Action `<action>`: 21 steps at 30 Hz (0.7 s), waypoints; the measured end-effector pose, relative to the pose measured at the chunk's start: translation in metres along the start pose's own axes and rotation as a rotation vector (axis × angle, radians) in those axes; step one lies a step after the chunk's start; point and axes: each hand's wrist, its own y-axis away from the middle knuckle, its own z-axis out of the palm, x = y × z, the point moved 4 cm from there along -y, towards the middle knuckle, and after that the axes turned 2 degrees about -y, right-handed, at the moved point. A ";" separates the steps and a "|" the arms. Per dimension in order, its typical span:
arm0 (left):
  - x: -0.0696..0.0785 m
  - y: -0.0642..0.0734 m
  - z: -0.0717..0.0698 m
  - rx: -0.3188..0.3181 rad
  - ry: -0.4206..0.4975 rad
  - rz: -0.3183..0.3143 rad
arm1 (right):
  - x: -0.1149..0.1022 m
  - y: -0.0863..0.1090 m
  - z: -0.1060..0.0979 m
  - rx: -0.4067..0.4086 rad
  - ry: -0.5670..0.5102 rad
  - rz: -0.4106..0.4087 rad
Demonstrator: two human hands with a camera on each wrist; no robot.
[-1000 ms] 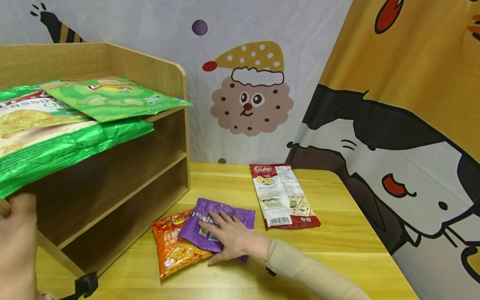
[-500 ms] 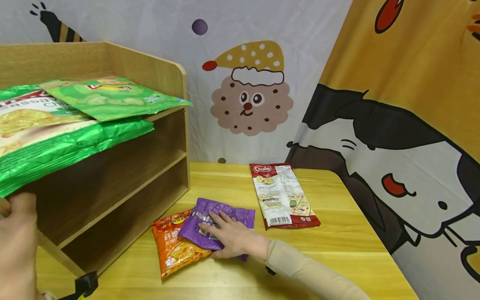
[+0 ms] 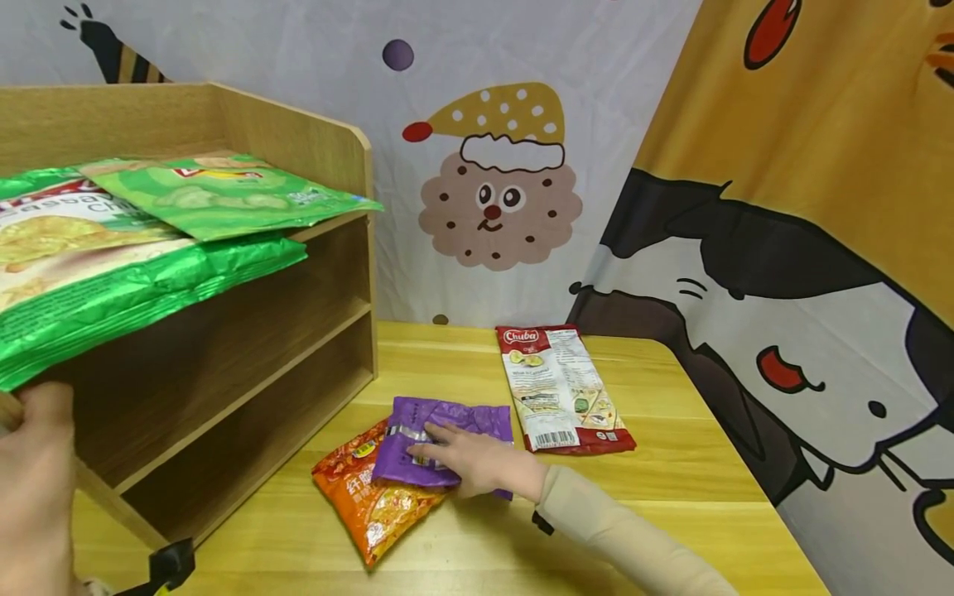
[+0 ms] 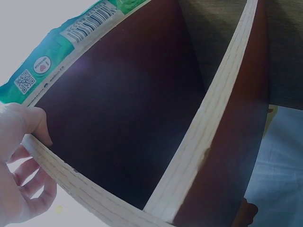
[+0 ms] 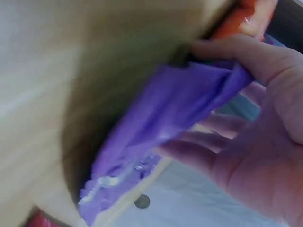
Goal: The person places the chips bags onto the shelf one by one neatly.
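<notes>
At the left, my left hand (image 3: 33, 488) grips the side panel of a wooden shelf unit (image 3: 294, 128); in the left wrist view the thumb is inside the panel's edge (image 4: 87, 191) and the curled fingers are outside. My right hand (image 3: 488, 463) holds a purple snack bag (image 3: 473, 418) on the table. The right wrist view shows the purple bag (image 5: 156, 104) between thumb and fingers, one edge folded up. Beneath it, partly covered, lies an orange snack bag (image 3: 373, 513), turned at a slant.
Two green chip bags, one lighter (image 3: 224, 199) and one larger (image 3: 82, 273), lie on the shelf unit's top and overhang its front. A red-and-white chip bag (image 3: 559, 389) rests farther back on the wooden table (image 3: 656, 497). A printed cloth (image 3: 633, 99) hangs behind.
My right hand has moved slightly right, drawing the purple bag along. The orange bag has turned and slid right as well. The left hand stays on the shelf unit.
</notes>
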 end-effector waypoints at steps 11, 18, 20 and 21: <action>0.003 0.001 0.001 -0.006 -0.006 0.011 | 0.007 0.003 -0.015 0.042 -0.054 -0.060; 0.004 0.002 0.000 -0.008 -0.032 0.013 | 0.009 0.003 -0.024 0.205 -0.121 -0.142; 0.004 0.002 0.000 -0.015 -0.038 -0.008 | 0.010 0.004 -0.028 0.258 -0.127 -0.153; 0.003 0.002 0.000 -0.019 -0.041 -0.019 | 0.010 0.005 -0.031 0.281 -0.133 -0.155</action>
